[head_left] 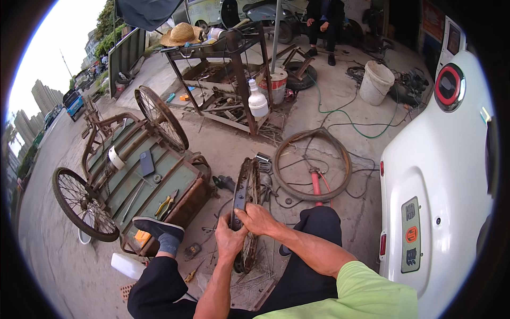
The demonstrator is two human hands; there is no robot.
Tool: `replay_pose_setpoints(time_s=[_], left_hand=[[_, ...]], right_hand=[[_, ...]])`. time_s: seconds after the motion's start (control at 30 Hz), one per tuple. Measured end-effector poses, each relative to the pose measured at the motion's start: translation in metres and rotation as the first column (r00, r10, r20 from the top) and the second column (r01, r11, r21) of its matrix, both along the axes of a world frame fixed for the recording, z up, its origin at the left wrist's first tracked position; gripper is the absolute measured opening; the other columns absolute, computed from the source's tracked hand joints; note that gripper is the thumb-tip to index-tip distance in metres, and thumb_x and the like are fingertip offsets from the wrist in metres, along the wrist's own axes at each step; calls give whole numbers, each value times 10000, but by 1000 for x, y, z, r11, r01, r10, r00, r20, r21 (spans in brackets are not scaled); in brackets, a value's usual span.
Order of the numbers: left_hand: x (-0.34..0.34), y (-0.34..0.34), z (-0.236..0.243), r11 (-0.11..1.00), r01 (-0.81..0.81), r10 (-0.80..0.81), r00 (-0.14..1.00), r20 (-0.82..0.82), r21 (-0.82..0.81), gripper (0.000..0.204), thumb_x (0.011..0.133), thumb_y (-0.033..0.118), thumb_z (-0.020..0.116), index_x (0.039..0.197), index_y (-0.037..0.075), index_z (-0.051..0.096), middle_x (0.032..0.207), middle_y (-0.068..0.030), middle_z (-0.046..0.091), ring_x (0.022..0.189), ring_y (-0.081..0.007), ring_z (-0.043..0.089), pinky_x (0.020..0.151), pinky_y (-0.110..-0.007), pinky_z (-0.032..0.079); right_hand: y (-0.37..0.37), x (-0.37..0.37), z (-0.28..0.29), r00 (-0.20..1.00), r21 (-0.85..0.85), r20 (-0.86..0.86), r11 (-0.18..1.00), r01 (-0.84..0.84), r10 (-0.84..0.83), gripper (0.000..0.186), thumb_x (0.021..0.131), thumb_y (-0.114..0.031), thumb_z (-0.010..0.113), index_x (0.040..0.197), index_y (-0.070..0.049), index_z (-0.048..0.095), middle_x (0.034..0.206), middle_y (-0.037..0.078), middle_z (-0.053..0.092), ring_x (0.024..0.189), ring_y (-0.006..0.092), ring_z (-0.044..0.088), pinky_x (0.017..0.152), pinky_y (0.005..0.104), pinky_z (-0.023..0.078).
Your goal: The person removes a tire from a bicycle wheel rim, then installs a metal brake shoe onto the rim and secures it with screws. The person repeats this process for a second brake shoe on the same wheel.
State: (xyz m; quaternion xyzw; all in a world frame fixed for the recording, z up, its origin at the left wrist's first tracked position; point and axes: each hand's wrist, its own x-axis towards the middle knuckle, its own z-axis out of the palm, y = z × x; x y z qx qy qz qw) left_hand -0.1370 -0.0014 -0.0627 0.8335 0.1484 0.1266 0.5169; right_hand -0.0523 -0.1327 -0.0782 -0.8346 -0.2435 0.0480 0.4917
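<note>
A rusty spoked wheel (252, 249) stands upright between my legs, seen nearly edge-on, with a grey strip (240, 194) bearing dark studs along its upper part. My left hand (229, 238) is closed on the near side of the wheel, on that strip. Just above and to the right, my right hand (254, 218) is closed on it too, thumb pressing the strip. A loose tire (347, 167) lies at the right beside a red pump (316, 186).
An overturned tricycle (117, 191) with phone and pliers fills the left. A white car (414, 159) stands close at right. Behind are a tool cart (238, 80) with straw hat, a bucket (376, 82), hoses, and a seated person (324, 29). A road (48, 159) runs far left.
</note>
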Motion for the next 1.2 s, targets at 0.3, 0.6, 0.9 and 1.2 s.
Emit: replay_pose_setpoints(time_s=[0.3,0.6,0.9,1.2], left_hand=[[2,-2,-8,1000,19,-19,1000,3,5,650,789,312,913,1264,-72,692,1101,-198,774,985,-249,751,906,-390,584],[1,-1,-21,989,-18,10,999,-50,-144,557,791,331,883,1123,-70,685,928,-153,741,850,-204,681,797,-378,560],[-3,-8,0,998,-17,12,995,-97,-54,533,806,289,857,1165,-57,667,947,-114,712,852,-195,660,801,-378,558],[3,-10,-18,989,-37,45,998,53,-142,552,851,221,829,1283,-44,610,1074,-125,710,909,-211,678,850,-376,567]], right_hand=[[-5,1,-6,999,-149,42,989,-9,16,546,1080,-428,517,1006,84,693,967,325,714,958,521,697,877,590,543],[-2,4,6,996,-196,64,979,-53,67,472,1056,-408,569,1100,47,690,1041,319,705,1000,519,681,870,583,533],[-13,4,-7,974,102,-205,992,-75,94,578,1093,-539,512,1256,-10,679,1091,250,727,1017,435,691,896,484,528],[-11,-21,1,954,241,-289,970,-4,76,462,1046,-332,675,1285,64,663,1147,182,761,1065,252,714,960,394,544]])
